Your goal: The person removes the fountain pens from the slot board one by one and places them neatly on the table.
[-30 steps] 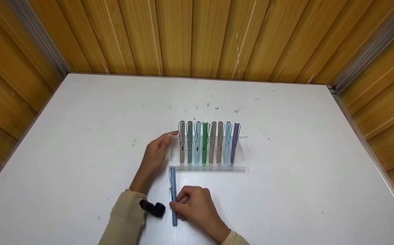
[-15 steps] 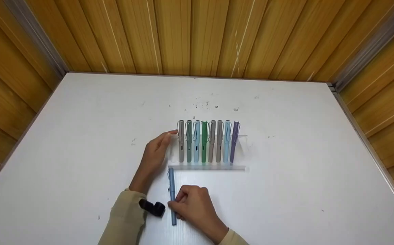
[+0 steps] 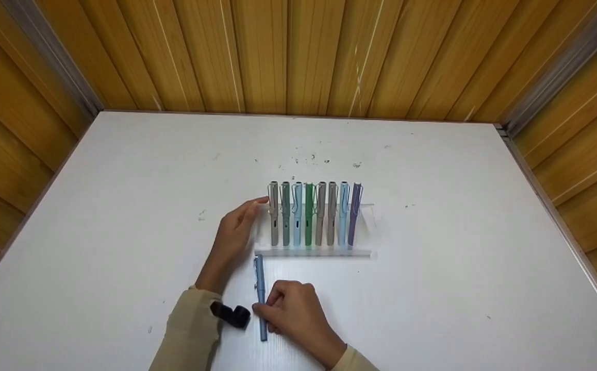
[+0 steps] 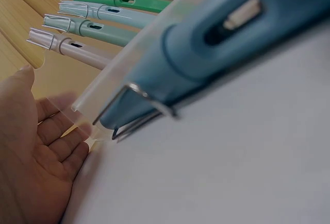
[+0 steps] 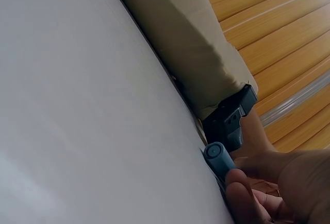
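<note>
A clear pen stand (image 3: pixel 315 253) holds a row of several capped pens side by side, in grey, green, light blue and purple (image 3: pixel 354 216). My left hand (image 3: pixel 235 226) holds the stand's left end; in the left wrist view its fingers (image 4: pixel 56 131) show through the clear panel. A blue fountain pen (image 3: pixel 260 275) lies on the table in front of the stand, its clip end at the front lip's left corner. My right hand (image 3: pixel 298 314) pinches this pen near its lower end between thumb and fingers. Its barrel end (image 5: pixel 215 152) faces the right wrist camera.
The white table (image 3: pixel 458 247) bears small dark marks behind the stand. A black wrist camera (image 3: pixel 231 315) sits on the left sleeve, just left of the blue pen. Wood-patterned walls (image 3: pixel 309 56) stand beyond the table's edges.
The blue pen's clip end has shifted very slightly left. Both hands stay in nearly the same place, and the view has drifted a little.
</note>
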`<action>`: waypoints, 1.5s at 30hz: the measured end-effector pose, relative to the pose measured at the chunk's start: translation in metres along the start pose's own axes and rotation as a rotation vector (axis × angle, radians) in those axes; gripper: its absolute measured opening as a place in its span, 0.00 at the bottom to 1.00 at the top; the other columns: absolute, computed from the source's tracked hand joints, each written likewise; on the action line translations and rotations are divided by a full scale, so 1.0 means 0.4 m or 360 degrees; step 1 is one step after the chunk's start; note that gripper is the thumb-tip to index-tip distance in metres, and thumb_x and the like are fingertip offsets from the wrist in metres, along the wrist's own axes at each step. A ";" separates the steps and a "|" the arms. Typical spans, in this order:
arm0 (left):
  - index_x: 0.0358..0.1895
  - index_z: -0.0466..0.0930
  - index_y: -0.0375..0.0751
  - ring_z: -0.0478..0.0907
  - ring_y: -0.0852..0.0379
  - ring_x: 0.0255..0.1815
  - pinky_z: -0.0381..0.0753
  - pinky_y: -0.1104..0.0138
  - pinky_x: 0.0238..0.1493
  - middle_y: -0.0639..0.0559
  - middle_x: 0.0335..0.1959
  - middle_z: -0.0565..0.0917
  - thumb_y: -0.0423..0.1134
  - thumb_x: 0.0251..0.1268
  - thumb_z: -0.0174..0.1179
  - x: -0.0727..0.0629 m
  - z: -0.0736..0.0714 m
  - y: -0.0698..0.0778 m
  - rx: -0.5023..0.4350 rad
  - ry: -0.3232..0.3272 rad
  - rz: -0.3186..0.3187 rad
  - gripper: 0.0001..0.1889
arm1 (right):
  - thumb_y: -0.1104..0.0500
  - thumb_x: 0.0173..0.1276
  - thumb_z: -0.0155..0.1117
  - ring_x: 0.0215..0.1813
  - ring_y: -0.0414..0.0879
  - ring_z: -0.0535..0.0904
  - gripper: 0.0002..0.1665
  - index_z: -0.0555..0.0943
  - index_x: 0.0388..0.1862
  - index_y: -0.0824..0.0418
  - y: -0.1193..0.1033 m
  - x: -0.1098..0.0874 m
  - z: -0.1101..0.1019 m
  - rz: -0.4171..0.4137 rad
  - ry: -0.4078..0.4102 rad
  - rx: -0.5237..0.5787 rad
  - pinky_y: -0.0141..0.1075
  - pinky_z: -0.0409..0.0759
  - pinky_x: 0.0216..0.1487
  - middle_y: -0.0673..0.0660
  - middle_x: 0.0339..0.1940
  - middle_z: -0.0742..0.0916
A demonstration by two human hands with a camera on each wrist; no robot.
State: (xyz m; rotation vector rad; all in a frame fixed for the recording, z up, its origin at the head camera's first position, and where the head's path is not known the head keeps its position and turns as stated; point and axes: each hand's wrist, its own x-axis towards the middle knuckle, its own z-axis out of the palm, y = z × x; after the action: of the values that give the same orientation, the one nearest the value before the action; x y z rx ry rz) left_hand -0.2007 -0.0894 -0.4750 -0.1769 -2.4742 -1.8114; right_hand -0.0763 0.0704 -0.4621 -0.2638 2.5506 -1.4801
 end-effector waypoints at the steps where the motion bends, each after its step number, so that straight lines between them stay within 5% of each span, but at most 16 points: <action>1: 0.63 0.81 0.54 0.68 0.51 0.73 0.63 0.52 0.76 0.54 0.67 0.78 0.61 0.79 0.43 0.000 0.000 0.000 -0.0001 0.0000 0.0003 0.25 | 0.55 0.56 0.77 0.11 0.32 0.75 0.16 0.79 0.17 0.54 0.001 0.000 0.000 0.0009 -0.0005 0.0033 0.26 0.74 0.16 0.43 0.09 0.81; 9: 0.63 0.80 0.53 0.68 0.50 0.74 0.62 0.51 0.76 0.53 0.67 0.78 0.57 0.80 0.44 -0.006 -0.004 -0.006 -0.0036 0.0000 0.0014 0.23 | 0.55 0.68 0.69 0.16 0.41 0.82 0.15 0.82 0.29 0.65 0.034 0.001 -0.020 -0.0035 -0.0089 0.0581 0.39 0.84 0.18 0.58 0.19 0.86; 15: 0.64 0.79 0.53 0.68 0.51 0.74 0.62 0.52 0.76 0.54 0.67 0.78 0.58 0.80 0.42 -0.004 -0.003 -0.005 -0.0014 -0.0014 0.0026 0.24 | 0.59 0.71 0.67 0.20 0.44 0.83 0.10 0.83 0.37 0.67 0.070 0.002 -0.062 -0.0313 0.0010 0.0575 0.42 0.85 0.21 0.61 0.26 0.87; 22: 0.65 0.79 0.53 0.66 0.51 0.75 0.61 0.53 0.77 0.54 0.68 0.77 0.57 0.81 0.42 -0.002 -0.001 -0.006 0.0010 -0.0024 0.0006 0.23 | 0.69 0.64 0.71 0.34 0.43 0.86 0.09 0.86 0.41 0.60 0.118 0.022 -0.127 -0.0577 0.0434 0.0239 0.35 0.86 0.30 0.51 0.38 0.88; 30: 0.65 0.79 0.56 0.65 0.52 0.75 0.60 0.53 0.77 0.55 0.69 0.76 0.61 0.79 0.42 -0.004 0.000 -0.003 0.0008 -0.0027 -0.0008 0.25 | 0.79 0.53 0.70 0.37 0.47 0.84 0.17 0.85 0.40 0.65 0.161 0.061 -0.204 -0.1012 0.1041 -0.0042 0.31 0.86 0.33 0.58 0.38 0.87; 33: 0.65 0.79 0.56 0.65 0.52 0.76 0.60 0.54 0.77 0.55 0.69 0.76 0.63 0.78 0.41 -0.005 -0.002 -0.003 0.0004 -0.0031 -0.0001 0.26 | 0.77 0.56 0.70 0.39 0.45 0.83 0.16 0.86 0.41 0.64 0.164 0.073 -0.228 -0.1016 0.1219 -0.0054 0.31 0.85 0.37 0.58 0.39 0.86; 38: 0.65 0.78 0.54 0.64 0.51 0.76 0.58 0.53 0.78 0.53 0.70 0.75 0.60 0.80 0.41 -0.006 -0.002 -0.005 -0.0020 -0.0037 0.0027 0.25 | 0.76 0.58 0.70 0.48 0.48 0.81 0.14 0.85 0.42 0.65 0.174 0.099 -0.261 -0.0837 0.1413 -0.0058 0.30 0.81 0.43 0.60 0.44 0.86; 45: 0.65 0.78 0.58 0.64 0.54 0.76 0.58 0.54 0.78 0.57 0.69 0.75 0.62 0.79 0.41 -0.005 0.001 -0.003 -0.0030 -0.0040 -0.0042 0.25 | 0.76 0.62 0.67 0.48 0.52 0.84 0.09 0.83 0.40 0.70 0.183 0.134 -0.293 -0.0633 0.1361 0.0088 0.32 0.85 0.45 0.62 0.44 0.88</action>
State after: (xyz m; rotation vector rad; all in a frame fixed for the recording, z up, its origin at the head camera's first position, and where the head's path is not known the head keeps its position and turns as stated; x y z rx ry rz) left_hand -0.1989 -0.0895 -0.4763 -0.1704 -2.4888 -1.8547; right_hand -0.1613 0.1914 -0.4724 -0.1507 3.2229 -2.1746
